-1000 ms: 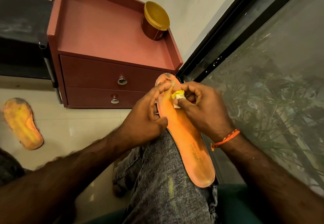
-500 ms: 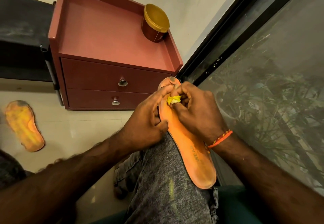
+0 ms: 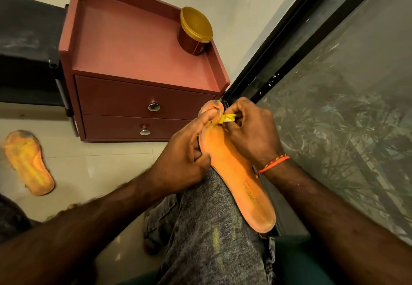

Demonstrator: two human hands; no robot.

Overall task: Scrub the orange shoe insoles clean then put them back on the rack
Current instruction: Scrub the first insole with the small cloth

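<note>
Two hands work one orange insole (image 3: 236,173) lying on the knee (image 3: 207,206): left hand (image 3: 185,160) fingers grip its edge, right hand (image 3: 252,133) fingers pinch a yellow scrub pad (image 3: 227,118) at its toe. Second insole (image 3: 29,162) lies on the floor (image 3: 100,164), well apart from the knee.

Orange insole (image 3: 234,173) propped on a knee, gripped by left hand (image 3: 185,151). Right hand (image 3: 252,133) pinching yellow scrap (image 3: 227,118) at its toe. Second insole (image 3: 29,162) flat on floor.
</note>
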